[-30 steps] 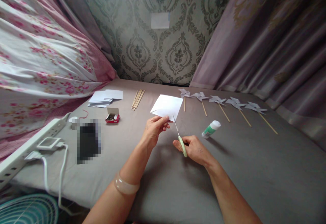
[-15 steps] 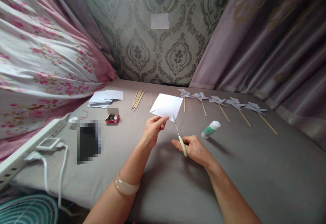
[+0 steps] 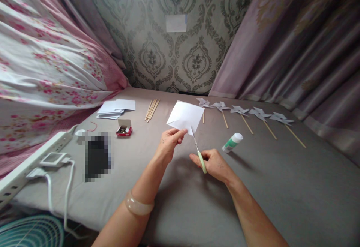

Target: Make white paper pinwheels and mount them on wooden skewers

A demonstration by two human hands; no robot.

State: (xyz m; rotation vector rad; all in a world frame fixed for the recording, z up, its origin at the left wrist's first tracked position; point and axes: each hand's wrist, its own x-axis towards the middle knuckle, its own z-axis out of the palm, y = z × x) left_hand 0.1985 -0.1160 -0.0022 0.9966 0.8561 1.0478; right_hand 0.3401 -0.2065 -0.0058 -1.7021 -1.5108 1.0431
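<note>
A white square of paper [image 3: 185, 115] is pinched at its lower edge by my left hand [image 3: 170, 142], thumb on top. In my right hand [image 3: 215, 163] is a pair of scissors [image 3: 201, 160] with pale green handles, the fingers closed round them. The blades point up and away and meet the paper near its lower corner, just right of my left thumb. To the right of my right hand, a glue stick [image 3: 232, 142] with a green and white label stands on the grey cloth.
Several paper pinwheels [image 3: 239, 110] on sticks lie in a row at the right. Bare wooden sticks [image 3: 152, 110], a paper stack [image 3: 111, 109] and a small red box [image 3: 124, 130] of brass-coloured bits lie left. A white power strip [image 3: 17, 177] runs along the left edge.
The paper has shifted slightly up and to the right and turned a little in my left hand. My right hand and the scissors have hardly moved.
</note>
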